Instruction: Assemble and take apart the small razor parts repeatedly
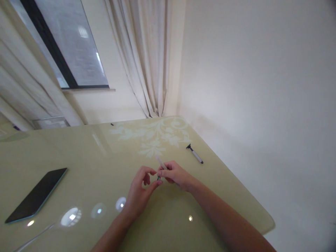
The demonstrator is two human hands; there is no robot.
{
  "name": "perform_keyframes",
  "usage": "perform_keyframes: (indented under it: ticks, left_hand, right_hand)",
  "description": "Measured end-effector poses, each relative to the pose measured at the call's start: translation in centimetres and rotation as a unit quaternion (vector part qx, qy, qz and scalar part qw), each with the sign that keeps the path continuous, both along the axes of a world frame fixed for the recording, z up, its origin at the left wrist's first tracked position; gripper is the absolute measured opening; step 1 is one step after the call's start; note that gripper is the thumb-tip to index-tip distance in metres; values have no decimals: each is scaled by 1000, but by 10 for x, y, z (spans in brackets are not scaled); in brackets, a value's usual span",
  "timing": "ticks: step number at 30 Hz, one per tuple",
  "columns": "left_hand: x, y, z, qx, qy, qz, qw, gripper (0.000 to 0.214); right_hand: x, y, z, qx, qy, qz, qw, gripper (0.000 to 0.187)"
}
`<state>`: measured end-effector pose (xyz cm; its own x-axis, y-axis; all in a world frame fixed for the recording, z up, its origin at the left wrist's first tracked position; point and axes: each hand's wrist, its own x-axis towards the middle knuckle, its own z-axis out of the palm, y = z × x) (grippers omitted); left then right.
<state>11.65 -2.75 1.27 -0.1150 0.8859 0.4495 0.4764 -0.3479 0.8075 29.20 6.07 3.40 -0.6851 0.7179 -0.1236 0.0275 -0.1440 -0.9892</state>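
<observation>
Right hand (176,174), center of frame, a bit low: grip clasped round a slim whitish stick (163,164), which slants toward upper left. Left hand (139,194) just left of it, thumb and forefinger about a tiny green-and-dark piece (158,177); can't tell if that grip pinches it or only touches, nor if the piece is part of the stick. All above the table (86,164).

Risks: the piece is tiny, so a loose left pinch could drop it; a twist or hard push from the right could slip the stick. Safety razor (194,154) right of center, well apart; black-screened tablet (36,194) lower left, also out of the way.
</observation>
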Motion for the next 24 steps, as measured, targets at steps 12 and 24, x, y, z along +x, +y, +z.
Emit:
perform_keyframes:
  ticks: [12, 24]
  left_hand:
    - [-5, 1, 6, -11, -85, -78, 993, 40]
    - [-26, 13, 16, -65, -119, 65, 989, 41]
  right_hand:
    - [-2, -10, 9, -96, 79, 53, 991, 39]
    - [6, -3, 12, 104, -28, 0, 994, 58]
